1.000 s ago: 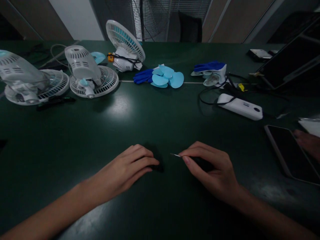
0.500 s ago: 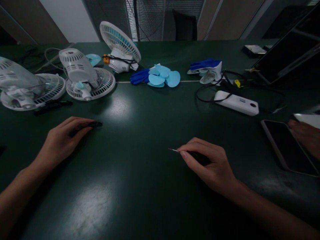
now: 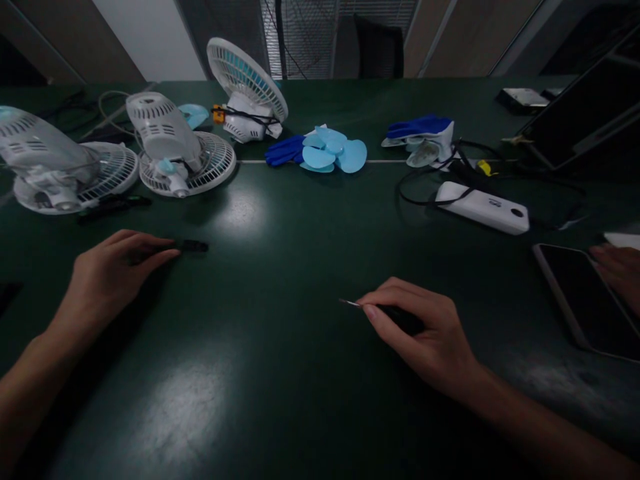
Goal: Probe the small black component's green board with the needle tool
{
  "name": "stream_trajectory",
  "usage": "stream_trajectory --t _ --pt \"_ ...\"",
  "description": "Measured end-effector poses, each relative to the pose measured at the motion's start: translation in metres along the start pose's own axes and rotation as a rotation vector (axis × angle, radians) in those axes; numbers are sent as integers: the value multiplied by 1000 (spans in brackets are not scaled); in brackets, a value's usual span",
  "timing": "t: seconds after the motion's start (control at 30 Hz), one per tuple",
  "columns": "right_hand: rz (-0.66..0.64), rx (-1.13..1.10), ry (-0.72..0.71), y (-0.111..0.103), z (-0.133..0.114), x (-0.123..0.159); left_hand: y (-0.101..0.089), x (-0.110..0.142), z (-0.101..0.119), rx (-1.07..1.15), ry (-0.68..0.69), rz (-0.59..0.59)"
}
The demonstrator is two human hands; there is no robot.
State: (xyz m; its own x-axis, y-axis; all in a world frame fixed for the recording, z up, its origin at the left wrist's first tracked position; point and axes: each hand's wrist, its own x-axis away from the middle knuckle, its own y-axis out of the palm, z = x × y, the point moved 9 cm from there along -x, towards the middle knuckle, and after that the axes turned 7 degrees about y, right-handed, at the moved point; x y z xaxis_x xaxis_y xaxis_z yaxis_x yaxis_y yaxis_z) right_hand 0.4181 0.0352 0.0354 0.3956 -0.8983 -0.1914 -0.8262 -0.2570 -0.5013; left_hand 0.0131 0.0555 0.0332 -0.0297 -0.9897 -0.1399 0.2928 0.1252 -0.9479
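My left hand (image 3: 107, 270) rests at the left of the green table. Its thumb and fingers are slightly apart at the near end of a small black piece (image 3: 195, 246), which lies on the tabletop; its kind is too dark to make out. Right of the middle, my right hand (image 3: 425, 333) grips a screwdriver (image 3: 400, 318) like a pen. The thin metal shaft points left, and the fingers partly cover the black handle.
White fans (image 3: 170, 140) stand or lie at the back left. Light-blue fan blades (image 3: 334, 150) and blue-white gloves (image 3: 420, 137) lie along the back. To the right are a white device (image 3: 483, 208) with a black cord, a phone (image 3: 585, 297) and another person's hand (image 3: 620, 270).
My left hand carried the small black piece from the middle to the left, then drew its fingertips back from it. My right hand stays nearly still with the screwdriver.
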Motion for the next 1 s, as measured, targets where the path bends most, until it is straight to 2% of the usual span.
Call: stream_trajectory --t 0.23,0.33,0.43,0.57,0.63,0.77,0.87,1.0 --pt "3 -5 -8 1 -1 1 1 -3 -22 -105 -85 53" --pt "1 -10 -18 1 -3 1 2 -1 -31 -131 -144 8" --pt "1 -1 -22 1 -2 1 3 1 -39 -128 -140 -54" --pt "-7 -1 -11 2 0 1 3 1 -53 -169 -156 -68" --pt "-11 -9 -10 2 0 0 5 1 -52 -213 -120 -70" --pt "-10 -3 -3 3 0 0 10 2 -34 -312 16 -71" --pt "-17 1 7 4 1 -1 9 2 -33 -310 -54 -40" --pt "-22 1 3 4 2 -1 -2 3 -32 -154 -158 131"
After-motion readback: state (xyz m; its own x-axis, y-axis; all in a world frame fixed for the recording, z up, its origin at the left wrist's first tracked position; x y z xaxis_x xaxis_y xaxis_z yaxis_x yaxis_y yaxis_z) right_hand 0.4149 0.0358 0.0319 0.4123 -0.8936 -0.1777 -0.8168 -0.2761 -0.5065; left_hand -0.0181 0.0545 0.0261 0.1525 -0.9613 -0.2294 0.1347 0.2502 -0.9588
